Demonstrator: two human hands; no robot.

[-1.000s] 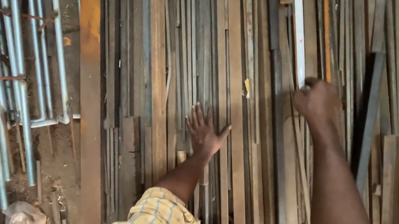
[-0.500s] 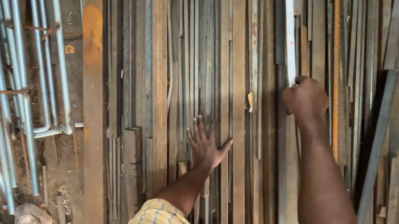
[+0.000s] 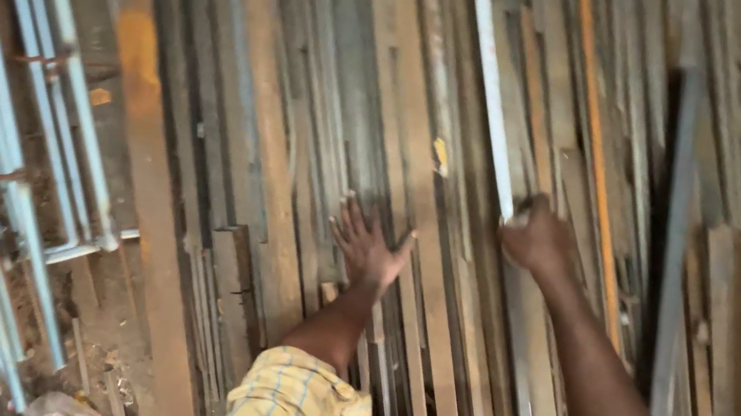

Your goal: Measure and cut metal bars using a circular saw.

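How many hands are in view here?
2. The left hand lies spread flat on the stacked metal strips; the right hand grips the lower end of a pale bar.

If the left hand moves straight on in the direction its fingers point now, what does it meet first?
The left hand lies flat, fingers spread, on the stacked metal strips. Going straight on, it would probably only slide along these same rusty strips; nothing else appears to lie across its line, though the picture is blurred.

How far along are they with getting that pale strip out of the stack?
Done: right hand is closed on the pale metal strip. In hand: left hand lies flat, fingers spread, on the rusty bars. Left: the strip lies among the stack, not clear of it.
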